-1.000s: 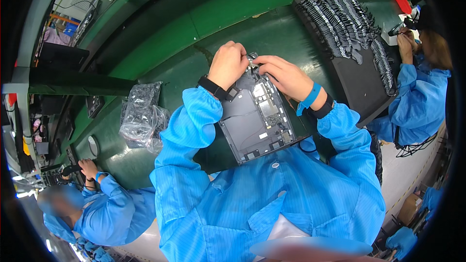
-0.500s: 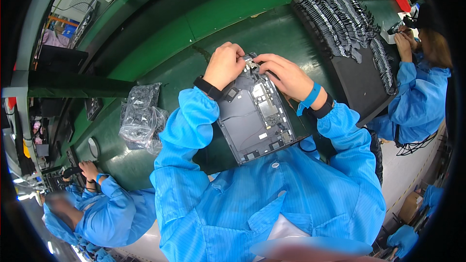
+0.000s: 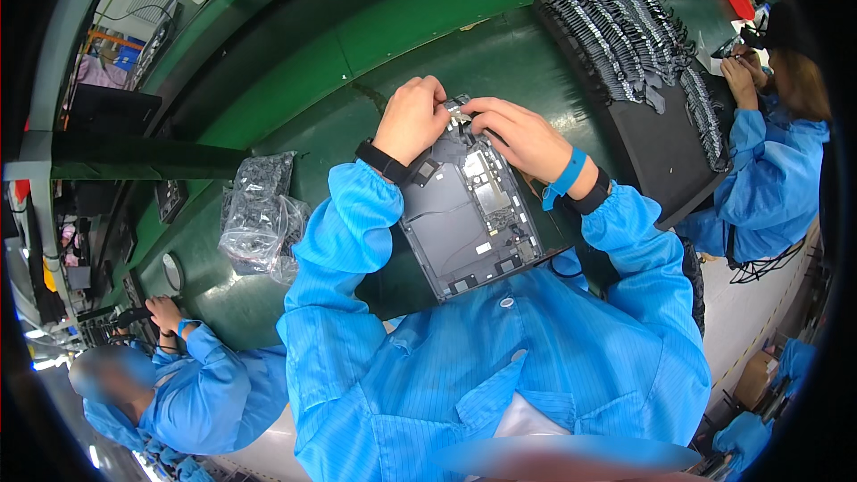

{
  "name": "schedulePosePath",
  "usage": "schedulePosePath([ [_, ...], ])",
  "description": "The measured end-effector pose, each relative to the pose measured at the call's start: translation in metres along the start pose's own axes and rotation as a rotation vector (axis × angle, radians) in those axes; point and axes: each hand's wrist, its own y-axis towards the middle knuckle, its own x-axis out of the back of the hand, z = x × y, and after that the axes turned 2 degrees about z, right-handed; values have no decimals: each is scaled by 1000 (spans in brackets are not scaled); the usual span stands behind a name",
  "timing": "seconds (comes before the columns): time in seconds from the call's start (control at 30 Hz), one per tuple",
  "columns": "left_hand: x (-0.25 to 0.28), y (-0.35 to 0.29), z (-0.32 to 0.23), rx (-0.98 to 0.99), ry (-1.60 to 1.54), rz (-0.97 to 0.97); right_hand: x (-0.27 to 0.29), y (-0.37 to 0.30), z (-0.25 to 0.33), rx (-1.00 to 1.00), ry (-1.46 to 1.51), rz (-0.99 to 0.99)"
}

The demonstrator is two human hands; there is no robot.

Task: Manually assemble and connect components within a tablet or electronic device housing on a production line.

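Observation:
An opened laptop base lies tilted on the bench in front of me, its bare grey inside, circuit board and thin cables showing. At its far edge my left hand is closed, thumb and fingers pinched together by the corner. Facing it, my right hand curls its fingers inward over the same far edge. Between the fingertips shows a small silvery and dark part; its kind is too small to make out, and the fingers partly cover it.
Clear plastic bags with dark contents lie left on the green bench. A black board at the right bears rows of small dark parts. Co-workers in blue sit left and right. A red object stands far right.
My right hand has shifted very slightly to the left along the laptop base's far edge. My left hand and the laptop base stay nearly in place.

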Motion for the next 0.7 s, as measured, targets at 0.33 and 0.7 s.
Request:
schedulePosePath([
  [0.33, 8, -13, -3, -57, -18, -88, 4, -3, 2, -89, 163, -10],
  [0.7, 39, -150, -16, 250, -209, -327, 23, -62, 9, -537, 785, -468],
])
